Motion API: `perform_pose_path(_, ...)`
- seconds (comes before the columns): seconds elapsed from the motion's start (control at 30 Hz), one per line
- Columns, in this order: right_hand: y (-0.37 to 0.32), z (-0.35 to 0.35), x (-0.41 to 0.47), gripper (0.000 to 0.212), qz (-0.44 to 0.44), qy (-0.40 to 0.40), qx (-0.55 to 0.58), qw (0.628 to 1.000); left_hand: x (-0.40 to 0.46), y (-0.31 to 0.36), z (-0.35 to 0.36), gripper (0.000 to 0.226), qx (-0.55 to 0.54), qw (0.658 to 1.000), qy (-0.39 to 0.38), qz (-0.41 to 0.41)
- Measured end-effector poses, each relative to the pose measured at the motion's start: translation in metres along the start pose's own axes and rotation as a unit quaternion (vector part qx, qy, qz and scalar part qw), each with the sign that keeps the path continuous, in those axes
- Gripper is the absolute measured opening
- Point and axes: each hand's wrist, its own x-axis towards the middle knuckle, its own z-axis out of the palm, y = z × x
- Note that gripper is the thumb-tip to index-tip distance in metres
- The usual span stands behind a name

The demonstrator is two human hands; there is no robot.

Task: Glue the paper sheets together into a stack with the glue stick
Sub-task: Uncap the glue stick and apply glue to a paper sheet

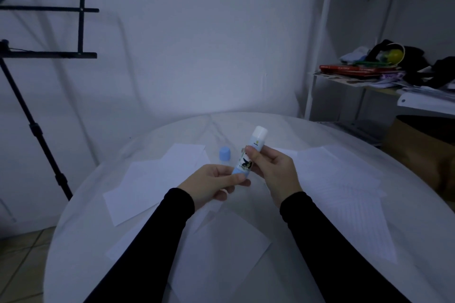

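The round surface [320, 135] carries loose sheets: a fanned pile [344, 194] right of the glue stick [251, 152], others [147, 179] left of it and one [221, 248] nearer the person. None looks glued yet, so stacking seems all ahead. The stick is held above mid-surface, glue exposed; the left hand [211, 184] pinches its blue base, the right hand [273, 167] grasps its barrel. The cap [225, 154] stands just left of it.

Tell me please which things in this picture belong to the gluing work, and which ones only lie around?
For the job:
glue stick, held by left hand and right hand
blue cap, standing on the table
paper sheets

Just lying about:
music stand
shelf with books and clothes
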Motion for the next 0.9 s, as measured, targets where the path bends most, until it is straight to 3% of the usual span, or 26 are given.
perform_pose_path(0.1,-0.004,-0.003,-0.002,0.012,0.008,-0.076,0.033,0.996,-0.002,0.001,-0.001,0.044,-0.057,0.998,-0.038,-0.007)
perform_pose_path(0.2,-0.009,-0.006,-0.004,0.02,0.015,-0.12,0.081,0.989,-0.002,0.001,-0.005,0.038,-0.069,0.997,-0.044,-0.001)
perform_pose_path(0.33,-0.012,-0.006,-0.004,0.018,-0.005,-0.104,0.092,0.99,-0.003,0.003,-0.007,0.028,-0.093,0.993,-0.069,0.001)
perform_pose_path(0.57,-0.005,0.001,0.0,0.013,0.0,0.013,0.056,0.998,0.002,0.004,0.0,0.017,0.05,0.995,0.07,0.042)
perform_pose_path(0.63,-0.002,0.002,0.002,0.012,-0.005,0.039,0.051,0.998,0.004,0.003,0.001,0.017,0.059,0.995,0.073,0.036)
perform_pose_path(0.77,-0.001,-0.002,0.003,0.011,-0.012,0.014,0.069,0.997,0.003,0.001,-0.002,0.024,-0.043,0.999,0.01,0.013)
perform_pose_path(0.9,-0.002,-0.006,0.003,0.014,-0.008,-0.01,0.097,0.995,0.004,-0.001,-0.001,0.02,-0.089,0.996,0.009,0.01)
